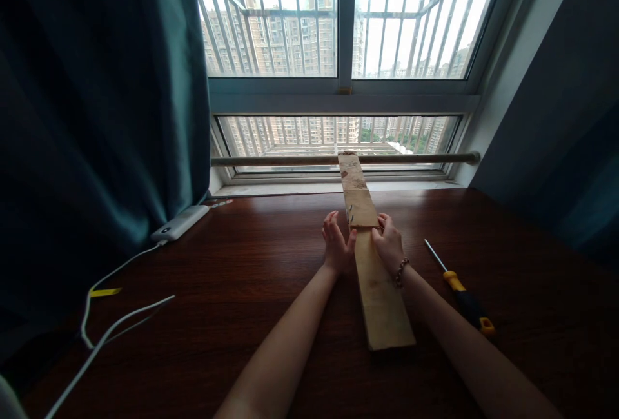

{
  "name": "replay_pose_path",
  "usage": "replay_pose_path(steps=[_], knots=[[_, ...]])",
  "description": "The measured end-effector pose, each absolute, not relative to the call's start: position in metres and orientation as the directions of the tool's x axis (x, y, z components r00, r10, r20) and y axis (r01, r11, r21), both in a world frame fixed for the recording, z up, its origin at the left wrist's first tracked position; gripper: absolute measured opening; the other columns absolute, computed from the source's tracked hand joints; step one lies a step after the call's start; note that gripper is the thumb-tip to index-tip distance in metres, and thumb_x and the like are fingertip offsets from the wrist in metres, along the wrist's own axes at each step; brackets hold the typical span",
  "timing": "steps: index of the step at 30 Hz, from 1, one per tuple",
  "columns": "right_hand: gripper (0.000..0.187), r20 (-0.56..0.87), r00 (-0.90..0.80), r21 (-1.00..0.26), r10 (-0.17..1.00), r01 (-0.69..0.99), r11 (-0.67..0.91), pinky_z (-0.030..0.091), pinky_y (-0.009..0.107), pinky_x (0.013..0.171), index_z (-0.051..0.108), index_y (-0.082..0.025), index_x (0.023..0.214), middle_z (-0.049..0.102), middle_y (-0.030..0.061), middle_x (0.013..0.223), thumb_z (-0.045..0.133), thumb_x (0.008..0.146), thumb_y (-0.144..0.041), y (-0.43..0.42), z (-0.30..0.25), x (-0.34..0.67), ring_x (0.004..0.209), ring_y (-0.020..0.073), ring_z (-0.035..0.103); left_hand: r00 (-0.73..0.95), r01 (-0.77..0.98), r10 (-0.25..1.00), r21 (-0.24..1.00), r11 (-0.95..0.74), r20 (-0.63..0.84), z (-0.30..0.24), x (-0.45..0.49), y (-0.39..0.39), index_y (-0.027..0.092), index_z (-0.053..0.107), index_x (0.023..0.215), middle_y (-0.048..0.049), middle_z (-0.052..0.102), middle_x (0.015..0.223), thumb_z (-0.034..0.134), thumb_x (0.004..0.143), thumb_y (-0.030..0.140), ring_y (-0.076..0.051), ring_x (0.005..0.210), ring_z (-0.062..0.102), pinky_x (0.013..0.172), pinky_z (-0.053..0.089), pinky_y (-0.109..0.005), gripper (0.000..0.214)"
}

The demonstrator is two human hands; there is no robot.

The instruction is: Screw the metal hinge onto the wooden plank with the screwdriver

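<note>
My left fingers (329, 224) are spread and loosely curved, with a wide gap between them and the thumb. The left thumb tip sits at the left edge of the wooden board (384, 296), just on the near side of its crosswise seam. My right fingers (383, 219) are bent closer together at the board's right edge, the thumb tip meeting that edge by the seam. I cannot tell how firmly they grip.

The board lies between my two sets of fingers, extending toward me and away from me. The near length is flat, pale and fairly smooth, with a squared end. Beyond the seam, a shorter wooden piece (362, 205) bears two small dark metal bits (351, 213) near its left edge. Farther out, the end section (353, 173) is rougher, with brown patches; it overlaps the round rail (416, 159) in my view.

A bracelet (401, 272) of linked beads circles the wrist behind my right fingers. To their right and nearer me lies a screwdriver (461, 291): slim metal shaft, yellow and black handle. Well left of my left fingers rests a white plastic block (181, 223) with a white cable (123, 267). The tabletop (251, 258) beneath is glossy, dark reddish-brown wood grain.
</note>
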State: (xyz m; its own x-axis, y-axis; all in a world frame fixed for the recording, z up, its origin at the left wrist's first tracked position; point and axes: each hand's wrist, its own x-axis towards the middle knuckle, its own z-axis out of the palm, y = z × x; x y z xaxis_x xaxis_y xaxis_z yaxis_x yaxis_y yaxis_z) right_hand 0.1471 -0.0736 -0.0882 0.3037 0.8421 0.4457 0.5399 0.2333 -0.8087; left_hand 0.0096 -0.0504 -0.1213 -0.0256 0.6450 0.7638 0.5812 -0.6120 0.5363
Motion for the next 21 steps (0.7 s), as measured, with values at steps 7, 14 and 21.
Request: replay_pose_path(steps=[7,14,21], knots=[[0.038,0.442,0.318,-0.825,0.839,0.512,0.240,0.046,0.038,0.083,0.047,-0.015,0.107,0.063,0.0119,0.102,0.048,0.070,-0.020,-0.074,-0.086,0.148,0.093,0.0225,0.060,0.021,0.494,0.723,0.622,-0.608,0.690,-0.127,0.006,-0.039,0.013,0.039,0.118,-0.0164,0.040,0.120,0.052,0.075,0.034,-0.026,0.116,0.038,0.096,0.032,-0.043,0.050],[0.036,0.402,0.342,-0.881,0.849,0.396,0.258,0.047,0.039,0.084,0.048,-0.017,0.105,0.063,0.0101,0.101,0.052,0.069,-0.020,-0.069,-0.092,0.149,0.092,0.0216,0.060,0.054,0.444,0.784,0.689,-0.573,0.618,-0.129,0.005,-0.034,0.013,0.051,0.108,-0.0125,0.050,0.111,0.050,0.077,0.035,-0.024,0.107,0.046,0.093,0.035,-0.041,0.038],[0.037,0.372,0.354,-0.914,0.858,0.300,0.273,0.046,0.040,0.087,0.047,-0.016,0.104,0.061,0.0132,0.104,0.055,0.068,-0.021,-0.064,-0.100,0.151,0.096,0.0220,0.059,0.125,0.289,0.842,0.793,-0.536,0.524,-0.124,0.005,-0.035,0.016,0.061,0.090,-0.0086,0.059,0.096,0.050,0.076,0.032,-0.023,0.095,0.052,0.086,0.040,-0.038,0.025]])
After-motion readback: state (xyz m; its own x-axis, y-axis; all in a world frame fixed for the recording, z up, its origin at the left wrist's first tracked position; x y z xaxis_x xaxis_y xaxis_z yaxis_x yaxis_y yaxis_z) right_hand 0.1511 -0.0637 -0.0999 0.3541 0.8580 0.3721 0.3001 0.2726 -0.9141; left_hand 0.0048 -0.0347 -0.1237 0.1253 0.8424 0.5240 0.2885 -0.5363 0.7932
